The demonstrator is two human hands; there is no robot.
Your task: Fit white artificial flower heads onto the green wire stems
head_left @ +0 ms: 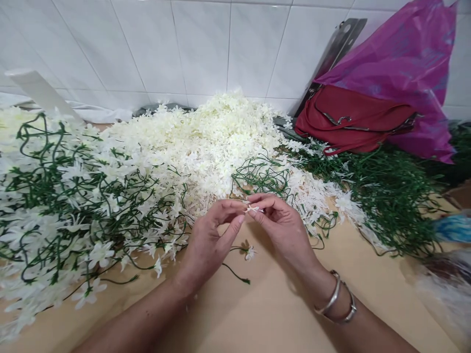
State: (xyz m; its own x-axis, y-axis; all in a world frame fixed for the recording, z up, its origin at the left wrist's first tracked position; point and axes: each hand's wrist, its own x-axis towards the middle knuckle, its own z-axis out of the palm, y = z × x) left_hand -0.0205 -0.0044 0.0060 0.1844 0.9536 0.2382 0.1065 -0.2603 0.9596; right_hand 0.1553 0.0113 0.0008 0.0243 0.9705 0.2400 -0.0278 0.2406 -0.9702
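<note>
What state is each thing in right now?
Left hand: fingertips at small white flower, grip unclear
Right hand: pinching small white flower
White blossoms: heaped loosely
Green stems: bunched, tangled
Single stem: lying on table
Red bag: flap down
Purple bag: creased, behind red bag
Silver bracelet: on right wrist

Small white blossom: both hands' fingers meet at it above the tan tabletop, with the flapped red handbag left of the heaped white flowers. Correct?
One slip: the head view shows the flapped red handbag right, not left, of the heaped white flowers. The left hand and right hand do meet at the small white blossom, above the tan tabletop.
</note>
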